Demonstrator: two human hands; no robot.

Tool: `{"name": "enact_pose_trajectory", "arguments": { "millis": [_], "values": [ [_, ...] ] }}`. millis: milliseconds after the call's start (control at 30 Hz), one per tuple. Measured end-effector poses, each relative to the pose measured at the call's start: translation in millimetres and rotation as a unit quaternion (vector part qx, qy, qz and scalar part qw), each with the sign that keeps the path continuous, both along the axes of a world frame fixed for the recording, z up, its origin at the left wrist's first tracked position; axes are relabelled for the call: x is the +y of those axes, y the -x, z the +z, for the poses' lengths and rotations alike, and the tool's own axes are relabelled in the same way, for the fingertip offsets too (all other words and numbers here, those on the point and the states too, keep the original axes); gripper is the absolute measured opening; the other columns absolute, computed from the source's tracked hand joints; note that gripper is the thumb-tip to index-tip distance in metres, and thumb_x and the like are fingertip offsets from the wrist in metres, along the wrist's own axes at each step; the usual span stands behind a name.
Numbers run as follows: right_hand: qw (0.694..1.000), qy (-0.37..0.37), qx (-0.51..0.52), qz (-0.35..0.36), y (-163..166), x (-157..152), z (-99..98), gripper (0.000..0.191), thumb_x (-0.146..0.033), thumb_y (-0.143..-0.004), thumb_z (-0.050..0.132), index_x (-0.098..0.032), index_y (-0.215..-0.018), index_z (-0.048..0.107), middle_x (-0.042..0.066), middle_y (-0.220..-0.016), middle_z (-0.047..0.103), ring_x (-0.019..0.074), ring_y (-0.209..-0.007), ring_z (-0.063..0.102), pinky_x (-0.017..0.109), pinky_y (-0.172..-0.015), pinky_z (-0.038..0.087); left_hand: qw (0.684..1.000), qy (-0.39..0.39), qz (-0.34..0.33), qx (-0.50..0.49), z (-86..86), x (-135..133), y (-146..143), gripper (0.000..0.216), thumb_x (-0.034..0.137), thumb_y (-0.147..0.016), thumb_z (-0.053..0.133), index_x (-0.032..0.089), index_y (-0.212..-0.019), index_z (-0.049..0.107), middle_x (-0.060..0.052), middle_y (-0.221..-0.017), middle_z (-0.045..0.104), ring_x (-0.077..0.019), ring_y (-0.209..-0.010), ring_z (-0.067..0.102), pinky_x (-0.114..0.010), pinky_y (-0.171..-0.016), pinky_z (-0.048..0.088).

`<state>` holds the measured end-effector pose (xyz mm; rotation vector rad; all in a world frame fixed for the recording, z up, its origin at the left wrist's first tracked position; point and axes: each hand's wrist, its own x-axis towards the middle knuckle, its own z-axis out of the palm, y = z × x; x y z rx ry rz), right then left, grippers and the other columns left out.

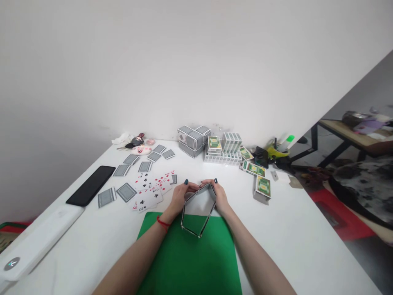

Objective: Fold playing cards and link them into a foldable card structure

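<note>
Between my two hands is a five-sided ring of playing cards (206,221), joined edge to edge and open in the middle. My left hand (181,196) grips its far left side, thumb up, with a red string bracelet at the wrist. On the far right side, my right hand (219,197) has its fingers closed on the same ring. Beneath it lies a green mat (187,262). Left of my hands, loose face-up playing cards (149,198) overlap, with several face-down cards (126,191) around them.
A folded-card structure (194,141) stands against the wall. Beside it are stacked card boxes (223,157); an opened box (262,186) lies nearer. At left are a black phone (91,186) and a long white lamp-like object (43,241). A yellow holder (278,150) sits back right.
</note>
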<state>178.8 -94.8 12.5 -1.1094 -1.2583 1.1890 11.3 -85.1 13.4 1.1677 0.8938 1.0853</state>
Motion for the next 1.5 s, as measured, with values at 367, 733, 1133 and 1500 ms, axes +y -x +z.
{"name": "enact_pose_trajectory", "arguments": {
  "millis": [367, 733, 1133, 1500],
  "values": [
    [0.986, -0.043, -0.037, -0.159, -14.9, 9.5, -5.1, 0.039, -0.048, -0.083, 0.038, -0.019, -0.079, 0.063, 0.005, -0.086, 0.065, 0.0207, -0.087, 0.056, 0.032, -0.082, 0.039, 0.977, -0.145, -0.157, -0.021, 14.0, -3.9, 27.1, 0.078, 0.063, -0.067, 0.057, 0.021, -0.130, 0.040, -0.015, -0.134, 0.041, -0.0326, -0.127, 0.032, -0.046, -0.102, 0.029],
    [0.963, 0.008, 0.018, -0.269, -16.0, 9.5, -10.2, 0.045, -0.051, -0.080, 0.043, -0.014, -0.077, 0.069, 0.008, -0.082, 0.070, 0.0219, -0.080, 0.060, 0.032, -0.076, 0.042, 0.937, -0.242, -0.108, 0.228, 15.5, -11.6, 18.3, 0.125, 0.038, -0.051, 0.080, 0.030, -0.140, -0.006, -0.012, -0.146, 0.014, -0.0332, -0.133, 0.016, -0.052, -0.109, 0.015],
    [0.997, -0.026, 0.069, -0.016, -24.6, 15.2, -8.0, 0.047, -0.054, -0.083, 0.036, -0.022, -0.098, 0.067, 0.004, -0.101, 0.068, 0.0239, -0.099, 0.058, 0.037, -0.091, 0.039, 0.940, -0.217, -0.176, 0.195, 24.2, 0.9, 31.9, 0.123, 0.032, -0.052, 0.081, 0.028, -0.141, -0.005, -0.014, -0.143, 0.025, -0.0306, -0.129, 0.029, -0.047, -0.107, 0.023],
    [0.997, -0.054, 0.009, 0.057, -24.7, 12.0, 4.8, 0.051, -0.057, -0.084, 0.032, -0.021, -0.096, 0.066, 0.006, -0.096, 0.066, 0.0244, -0.093, 0.057, 0.036, -0.088, 0.039, 0.920, -0.213, -0.219, 0.244, 31.2, 0.4, 33.6, 0.114, 0.032, -0.051, 0.080, 0.025, -0.140, 0.009, -0.011, -0.136, 0.033, -0.0284, -0.126, 0.032, -0.043, -0.106, 0.023]
  ]
}}
